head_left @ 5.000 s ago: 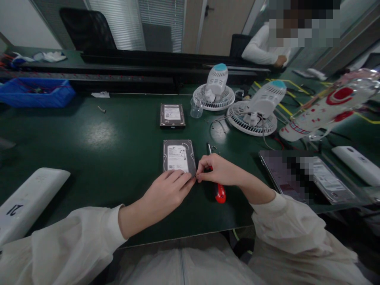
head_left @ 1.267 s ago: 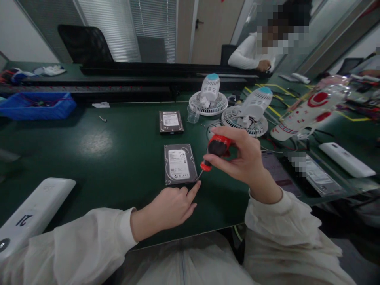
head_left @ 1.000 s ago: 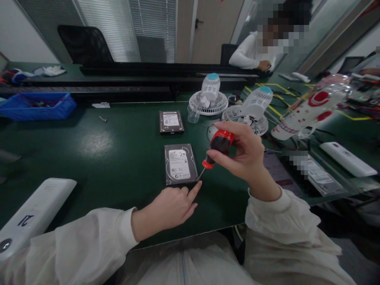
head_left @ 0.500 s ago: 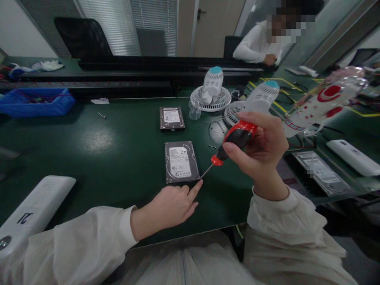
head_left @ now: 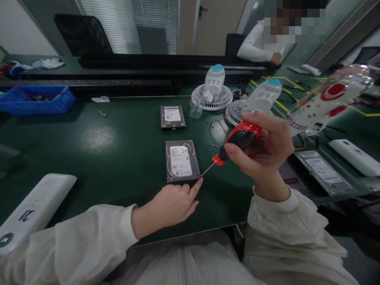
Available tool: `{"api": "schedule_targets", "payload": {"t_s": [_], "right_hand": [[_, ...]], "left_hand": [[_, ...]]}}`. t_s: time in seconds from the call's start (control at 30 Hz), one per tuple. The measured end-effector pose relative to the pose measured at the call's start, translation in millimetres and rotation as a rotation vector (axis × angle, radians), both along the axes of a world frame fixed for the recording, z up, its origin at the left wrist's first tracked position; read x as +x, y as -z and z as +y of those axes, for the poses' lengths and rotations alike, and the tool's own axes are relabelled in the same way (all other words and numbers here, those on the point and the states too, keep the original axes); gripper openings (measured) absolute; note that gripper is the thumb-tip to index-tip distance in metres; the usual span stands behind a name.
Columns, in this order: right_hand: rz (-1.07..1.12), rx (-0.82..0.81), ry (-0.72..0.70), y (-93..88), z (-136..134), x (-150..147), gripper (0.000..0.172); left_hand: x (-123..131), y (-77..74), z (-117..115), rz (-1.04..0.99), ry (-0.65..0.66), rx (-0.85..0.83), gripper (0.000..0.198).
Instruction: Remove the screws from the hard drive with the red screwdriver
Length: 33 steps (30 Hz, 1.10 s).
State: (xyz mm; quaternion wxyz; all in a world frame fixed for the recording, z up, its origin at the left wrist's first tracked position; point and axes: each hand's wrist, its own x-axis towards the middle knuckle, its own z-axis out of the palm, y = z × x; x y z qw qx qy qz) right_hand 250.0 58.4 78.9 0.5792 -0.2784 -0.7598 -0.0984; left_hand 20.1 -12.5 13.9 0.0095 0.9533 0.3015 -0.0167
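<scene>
A hard drive [head_left: 182, 161] with a white label lies flat on the green table. My right hand [head_left: 264, 146] is closed round the red and black handle of a screwdriver [head_left: 242, 136], held at a slant. Its metal tip meets the drive's near right corner. At that same corner is the stretched index finger of my left hand [head_left: 172, 206]; the other fingers are loosely bent, with nothing seen in them. Farther back lies a second hard drive [head_left: 172, 115]. Small screws [head_left: 213, 146] are scattered right of the nearer drive.
Two white fans [head_left: 212, 97] and a clear cup [head_left: 196, 108] are behind my right hand. A blue bin [head_left: 38, 99] stands back left, a white device [head_left: 38, 208] near left. Another drive [head_left: 325, 172] lies right, near a clear bottle [head_left: 329, 101]. A person [head_left: 258, 45] sits across.
The view has shifted slightly. The screwdriver tip and my left index finger stay at the drive's corner; my right hand sits slightly farther right in the picture.
</scene>
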Motion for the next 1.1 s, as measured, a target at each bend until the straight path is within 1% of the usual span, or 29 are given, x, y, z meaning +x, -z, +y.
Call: {"api": "schedule_targets", "payload": {"t_s": [0.2,0.3,0.4,0.5,0.57,0.67,0.73,0.87,0.97,1.1], "right_hand": [[0.047,-0.031,-0.016,-3.0,-3.6,-3.5,0.057],[0.057,-0.038,-0.04,-3.5,-4.8,-3.5,0.058],[0.057,-0.033,-0.031,-3.8,-5.8,-2.8,0.058],[0.043,-0.004,-0.019,-5.0,-6.8,-2.7,0.06],[0.023,0.049,-0.031,-6.3,-8.2,-3.4,0.064],[-0.045,0.082,-0.043,-8.5,-12.8,-5.2,0.068],[-0.104,0.033,-0.075,-10.3,-16.5,-6.7,0.07],[-0.148,-0.1,-0.219,-17.9,-19.3,-11.6,0.071],[-0.173,-0.183,-0.292,-29.2,-17.1,-16.7,0.066],[-0.312,-0.355,-0.397,-47.5,-14.0,-22.6,0.06]], "left_hand": [[0.7,-1.2,-0.1,0.007,-0.006,-0.03,0.062],[0.9,0.1,0.6,-0.005,-0.009,-0.019,0.062],[0.8,2.1,0.8,-0.014,-0.01,-0.02,0.062],[0.2,3.1,0.9,-0.019,-0.011,-0.027,0.062],[-0.4,2.9,1.2,-0.023,-0.013,-0.036,0.063],[-1.1,1.8,2.0,-0.028,-0.019,-0.05,0.063],[-1.3,1.2,2.4,-0.028,-0.023,-0.057,0.064],[-1.3,1.4,2.4,-0.035,-0.018,-0.059,0.064],[-1.5,1.8,2.1,-0.04,-0.012,-0.048,0.063],[-1.8,1.5,1.9,-0.031,-0.008,-0.045,0.062]]}}
